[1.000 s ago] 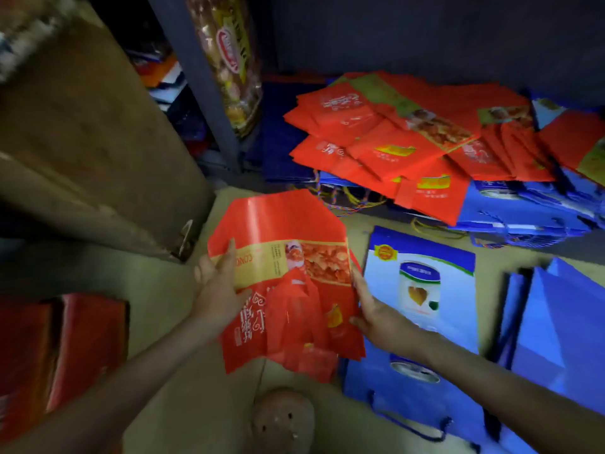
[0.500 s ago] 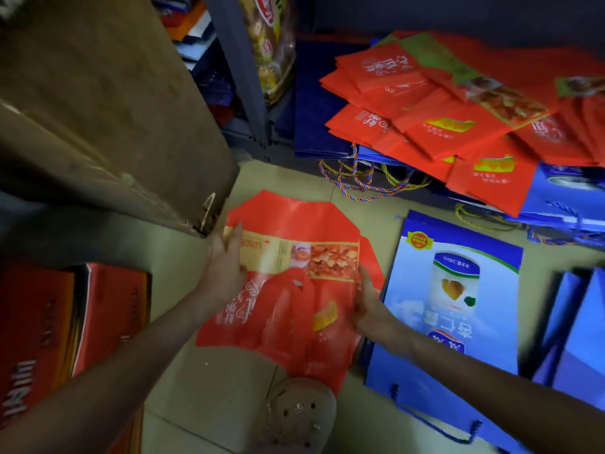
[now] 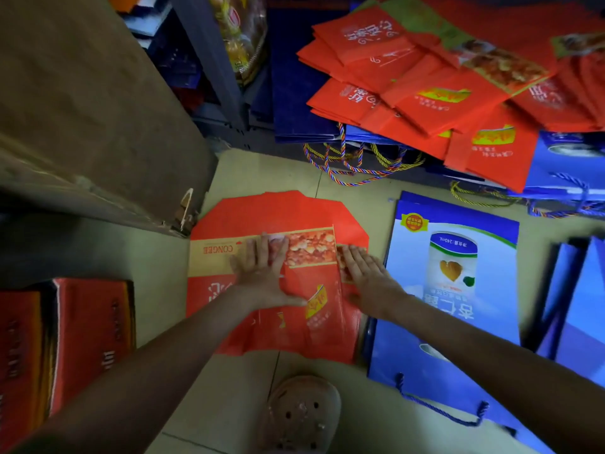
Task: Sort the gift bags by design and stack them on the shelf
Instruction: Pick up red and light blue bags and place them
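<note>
Red cartons (image 3: 91,339) with pale lettering stand at my far left. Above them leans a big brown cardboard box (image 3: 98,109), torn at one lower corner. Past it rises a grey shelf post (image 3: 212,60) with a clear snack packet (image 3: 242,37) just beside it.

Straight below me, on the pale tiled floor (image 3: 229,388), lies the red gift bag (image 3: 278,214). It is pressed flat, with its tan band reading CONGEE upside down to me and a food photo next to the word. A smaller red bag (image 3: 314,309) with a yellow badge lies on top of it, toward me.

My left hand (image 3: 262,276) rests flat on the bag, fingers straight and slightly spread, fingertips on the tan band and the thumb stretched toward the smaller bag. My right hand (image 3: 366,276) lies flat on the bag's right edge with the fingers straight and close together. Neither hand grips anything. The toe of a perforated clog (image 3: 301,414) shows near the bag's near edge.

At the back, beside the post, sits a stack of dark blue bags (image 3: 294,93), and twisted cord handles (image 3: 353,162) spill onto the floor in front of it. Right of that a fanned heap of red bags (image 3: 425,103) covers more blue ones. I cannot tell whether that heap lies on the floor or on a low shelf board.

Just right of my right hand lies a blue gift bag (image 3: 458,273) printed with a can, its cord handle pointing toward me. More blue bags (image 3: 582,306) overlap at the far right.
</note>
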A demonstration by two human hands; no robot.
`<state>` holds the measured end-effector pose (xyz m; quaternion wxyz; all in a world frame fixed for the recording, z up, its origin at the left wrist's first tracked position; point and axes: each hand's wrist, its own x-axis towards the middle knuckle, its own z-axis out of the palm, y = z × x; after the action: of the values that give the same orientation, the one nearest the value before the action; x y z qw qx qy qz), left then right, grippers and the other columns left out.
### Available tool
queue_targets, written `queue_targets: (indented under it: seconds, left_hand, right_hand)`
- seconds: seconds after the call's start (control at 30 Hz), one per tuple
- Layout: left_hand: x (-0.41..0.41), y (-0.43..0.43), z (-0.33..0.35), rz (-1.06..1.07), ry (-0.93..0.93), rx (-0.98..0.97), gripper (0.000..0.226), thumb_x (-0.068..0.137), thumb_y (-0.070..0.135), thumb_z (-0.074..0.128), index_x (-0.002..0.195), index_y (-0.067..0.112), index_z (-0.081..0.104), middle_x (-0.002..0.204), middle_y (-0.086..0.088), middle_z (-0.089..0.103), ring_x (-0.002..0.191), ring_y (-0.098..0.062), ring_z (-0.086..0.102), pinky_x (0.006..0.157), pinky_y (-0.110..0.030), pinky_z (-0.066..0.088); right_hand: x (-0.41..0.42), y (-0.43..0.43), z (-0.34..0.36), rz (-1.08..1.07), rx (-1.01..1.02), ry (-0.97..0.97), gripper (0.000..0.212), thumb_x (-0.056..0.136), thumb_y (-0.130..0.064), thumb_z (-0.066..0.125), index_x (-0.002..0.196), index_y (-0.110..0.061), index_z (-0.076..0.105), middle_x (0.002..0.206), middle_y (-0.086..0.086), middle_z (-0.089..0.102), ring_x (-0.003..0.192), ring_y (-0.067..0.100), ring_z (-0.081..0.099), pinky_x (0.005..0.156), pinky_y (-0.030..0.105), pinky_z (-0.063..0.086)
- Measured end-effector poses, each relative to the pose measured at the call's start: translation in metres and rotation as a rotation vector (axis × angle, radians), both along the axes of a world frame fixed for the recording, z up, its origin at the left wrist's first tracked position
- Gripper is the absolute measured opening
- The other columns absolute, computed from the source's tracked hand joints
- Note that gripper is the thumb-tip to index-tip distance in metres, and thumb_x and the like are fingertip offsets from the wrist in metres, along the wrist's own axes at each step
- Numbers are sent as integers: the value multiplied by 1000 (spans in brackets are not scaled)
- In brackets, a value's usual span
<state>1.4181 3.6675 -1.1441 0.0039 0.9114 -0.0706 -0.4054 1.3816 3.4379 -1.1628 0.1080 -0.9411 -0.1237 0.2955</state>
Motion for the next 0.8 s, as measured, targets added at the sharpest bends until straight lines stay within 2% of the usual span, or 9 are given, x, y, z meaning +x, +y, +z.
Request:
queue_targets:
  seconds: [0.13,0.27,0.43,0.53,0.57,0.63,0.7,0.77,0.8]
  left_hand:
    - [5,3,-10,-96,23,18,136,60,75,67,138,37,-37,132,-6,-55,132,-39,-38,110,-65,-6]
    - [11,4,-14,-165,6,-26,136,60,72,70,139,37,-35,137,-6,-53,129,-39,-42,108,-65,-11]
    - [23,-8,-15,-355,-38,-111,132,61,69,72,143,36,-27,145,-7,-45,130,-39,-40,105,-65,-15]
    - [24,-21,-11,-413,-68,-125,129,63,71,68,144,35,-26,149,-6,-39,136,-36,-33,108,-63,-12]
    - [23,-28,-8,-413,-86,-140,126,65,73,64,142,35,-28,149,-5,-38,138,-34,-32,109,-63,-10]
    - [21,-45,5,-378,-220,-241,114,71,77,51,142,35,-27,152,-5,-33,141,-30,-25,113,-62,-3]
    - [25,-68,30,-302,-478,-462,96,80,68,44,151,25,-4,159,-10,-7,145,-30,0,114,-56,15]
    - [37,-93,60,-225,-758,-731,71,85,47,48,144,12,27,148,-13,29,131,-30,32,108,-44,34]
    - [45,-105,75,-204,-896,-827,60,86,38,49,137,10,35,139,-11,37,121,-28,40,104,-40,37]
  right_hand:
    - [19,-5,1,-63,-169,-14,109,85,-53,57,146,-11,-23,158,7,-18,145,23,-15,116,40,-8]
    - [30,-9,4,-74,-226,16,126,74,-66,61,140,-12,-33,157,4,-20,144,20,-20,112,46,-16]
    - [39,-25,3,-63,3,87,135,69,-52,75,141,-13,-32,157,4,-21,143,18,-23,111,41,-19]
    - [45,-45,25,-79,56,100,118,80,-40,71,146,-14,-24,157,5,-20,143,19,-21,112,38,-17]
    - [47,-51,37,-87,75,39,106,85,-33,67,148,-13,-16,158,7,-15,145,21,-16,115,40,-12]
    - [49,-61,71,-105,180,-239,76,90,-18,58,150,-7,13,157,16,15,144,29,16,117,46,13]
    - [51,-71,113,-107,332,-591,51,88,-9,51,138,0,44,133,19,51,117,29,45,104,34,34]
    - [55,-82,155,-79,396,-849,39,90,-6,45,127,2,54,112,15,61,98,27,48,90,27,36]
    - [60,-88,173,-87,388,-948,37,89,-4,45,124,2,55,107,14,61,94,27,49,87,28,36]
